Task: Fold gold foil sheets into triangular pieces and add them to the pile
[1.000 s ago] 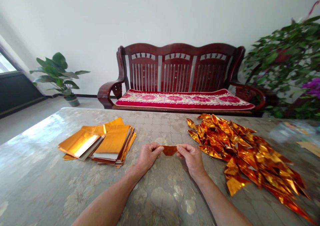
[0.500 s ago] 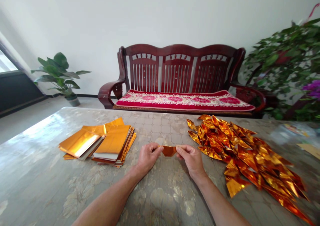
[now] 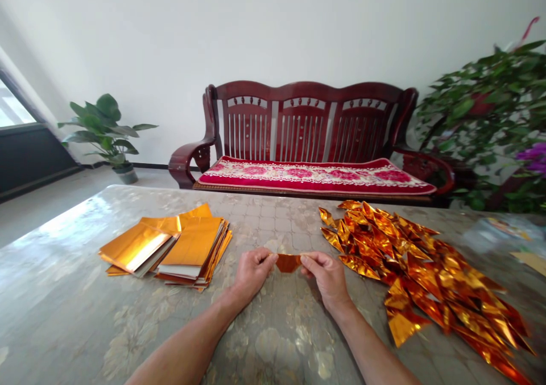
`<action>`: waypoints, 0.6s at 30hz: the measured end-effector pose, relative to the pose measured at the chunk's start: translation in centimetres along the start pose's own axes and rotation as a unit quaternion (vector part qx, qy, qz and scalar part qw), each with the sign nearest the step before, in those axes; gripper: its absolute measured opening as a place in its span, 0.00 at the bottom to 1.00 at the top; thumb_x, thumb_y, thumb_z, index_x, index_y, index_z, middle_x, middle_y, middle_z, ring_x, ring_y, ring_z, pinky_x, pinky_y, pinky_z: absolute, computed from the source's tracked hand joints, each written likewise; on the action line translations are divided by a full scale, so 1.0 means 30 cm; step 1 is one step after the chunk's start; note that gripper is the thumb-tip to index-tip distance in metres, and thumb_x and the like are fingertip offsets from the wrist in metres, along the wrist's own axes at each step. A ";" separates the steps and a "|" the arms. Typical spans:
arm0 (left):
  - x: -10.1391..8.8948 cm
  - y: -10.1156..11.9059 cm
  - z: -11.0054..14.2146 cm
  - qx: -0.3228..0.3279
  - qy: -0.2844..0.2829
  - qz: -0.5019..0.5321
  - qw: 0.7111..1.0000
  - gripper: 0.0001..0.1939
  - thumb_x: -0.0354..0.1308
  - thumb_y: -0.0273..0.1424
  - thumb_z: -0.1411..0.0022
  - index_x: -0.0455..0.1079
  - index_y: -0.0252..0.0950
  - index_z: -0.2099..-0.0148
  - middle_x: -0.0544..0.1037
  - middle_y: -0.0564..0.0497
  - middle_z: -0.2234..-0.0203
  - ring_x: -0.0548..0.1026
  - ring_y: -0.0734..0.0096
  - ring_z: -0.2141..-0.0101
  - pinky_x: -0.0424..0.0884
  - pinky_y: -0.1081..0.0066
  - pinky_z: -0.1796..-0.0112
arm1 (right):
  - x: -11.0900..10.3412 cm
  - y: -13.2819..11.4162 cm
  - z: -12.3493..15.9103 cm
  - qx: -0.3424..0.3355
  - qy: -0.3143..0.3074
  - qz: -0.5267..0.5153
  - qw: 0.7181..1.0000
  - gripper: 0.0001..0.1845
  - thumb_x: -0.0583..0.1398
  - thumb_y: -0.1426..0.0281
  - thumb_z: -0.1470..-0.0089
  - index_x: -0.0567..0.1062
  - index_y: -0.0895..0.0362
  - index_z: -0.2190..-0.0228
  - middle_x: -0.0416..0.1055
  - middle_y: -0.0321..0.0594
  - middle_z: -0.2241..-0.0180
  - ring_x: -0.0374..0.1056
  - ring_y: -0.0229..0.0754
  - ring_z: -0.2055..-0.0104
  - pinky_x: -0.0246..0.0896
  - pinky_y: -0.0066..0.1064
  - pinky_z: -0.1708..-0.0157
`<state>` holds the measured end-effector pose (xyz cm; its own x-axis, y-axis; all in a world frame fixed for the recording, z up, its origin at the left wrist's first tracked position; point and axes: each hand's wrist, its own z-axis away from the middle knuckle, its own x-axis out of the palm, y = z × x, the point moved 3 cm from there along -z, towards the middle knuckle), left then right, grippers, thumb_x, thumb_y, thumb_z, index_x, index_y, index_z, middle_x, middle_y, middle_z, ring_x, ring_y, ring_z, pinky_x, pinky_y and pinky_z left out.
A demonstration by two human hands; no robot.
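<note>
A small folded piece of gold foil paper (image 3: 288,263) is stretched between my two hands above the table's middle. My left hand (image 3: 253,269) pinches its left end between thumb and fingers. At the other end, my right hand (image 3: 325,275) grips it in the same way. The piece has a straight top edge and slanting lower corners; its ends are hidden under my fingers. To the left lies a stack of flat gold foil paper sheets (image 3: 190,241). A heap of folded gold foil pieces (image 3: 409,254) spreads out on the right.
The table (image 3: 170,334) has a shiny, flower-patterned cover. Clear plastic packaging (image 3: 501,232) lies at its right side. Behind the table stands a dark red wooden bench (image 3: 302,126) with a floral cushion, flanked by a potted plant (image 3: 108,126) and a leafy plant (image 3: 507,100).
The whole view has shifted slightly, so things sit a little lower in the picture. Both hands keep their hold on the folded foil paper, which looks nearly the same.
</note>
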<state>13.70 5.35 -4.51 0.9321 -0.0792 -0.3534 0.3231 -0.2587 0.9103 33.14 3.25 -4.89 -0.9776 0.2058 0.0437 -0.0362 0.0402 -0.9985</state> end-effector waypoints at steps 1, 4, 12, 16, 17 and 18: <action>0.000 0.000 0.000 0.001 0.001 -0.001 1.000 0.21 0.55 0.39 0.38 0.66 0.35 0.81 0.67 0.55 0.84 0.64 0.76 0.80 0.57 0.74 0.75 | 0.000 0.004 -0.002 -0.002 0.002 0.004 1.000 0.18 0.69 0.55 0.59 0.81 0.58 0.75 0.73 0.38 0.82 0.65 0.38 0.79 0.58 0.27 0.78; 0.002 0.001 -0.001 -0.003 0.006 -0.005 1.000 0.20 0.54 0.39 0.38 0.67 0.35 0.79 0.68 0.55 0.84 0.65 0.75 0.79 0.58 0.74 0.75 | -0.002 0.016 -0.008 -0.005 0.006 0.012 1.000 0.18 0.69 0.55 0.58 0.81 0.58 0.73 0.73 0.38 0.82 0.65 0.38 0.79 0.58 0.27 0.78; 0.007 0.006 -0.007 -0.009 0.000 0.012 1.000 0.18 0.54 0.39 0.38 0.69 0.35 0.77 0.69 0.55 0.83 0.67 0.75 0.78 0.60 0.75 0.73 | -0.003 0.025 -0.014 -0.004 0.007 0.002 1.000 0.17 0.69 0.57 0.58 0.81 0.59 0.73 0.74 0.39 0.80 0.66 0.37 0.79 0.59 0.26 0.79; 0.011 -0.003 -0.014 -0.015 -0.006 0.024 1.000 0.17 0.54 0.38 0.38 0.71 0.34 0.74 0.70 0.56 0.82 0.68 0.75 0.78 0.62 0.76 0.73 | 0.001 0.021 -0.014 0.002 0.014 -0.007 1.000 0.18 0.69 0.57 0.59 0.81 0.59 0.73 0.74 0.38 0.80 0.66 0.37 0.79 0.59 0.25 0.79; 0.013 -0.007 -0.016 -0.016 -0.008 0.028 0.999 0.16 0.54 0.38 0.38 0.72 0.34 0.73 0.71 0.56 0.82 0.68 0.75 0.77 0.62 0.76 0.73 | 0.001 0.019 -0.013 0.003 0.016 -0.009 1.000 0.17 0.69 0.57 0.60 0.81 0.59 0.73 0.74 0.38 0.80 0.66 0.37 0.79 0.59 0.25 0.79; 0.016 -0.012 -0.018 -0.015 -0.011 0.033 0.999 0.15 0.54 0.38 0.38 0.73 0.34 0.71 0.71 0.56 0.81 0.69 0.74 0.77 0.62 0.76 0.72 | 0.001 0.017 -0.013 0.004 0.018 -0.009 1.000 0.17 0.69 0.57 0.60 0.81 0.59 0.73 0.74 0.39 0.80 0.66 0.37 0.79 0.59 0.25 0.79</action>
<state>14.12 5.94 -4.89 0.9477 -0.1157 -0.2975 0.2669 -0.2239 0.9373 33.16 3.65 -5.39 -0.9685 0.2409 0.0631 -0.0558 0.0369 -0.9978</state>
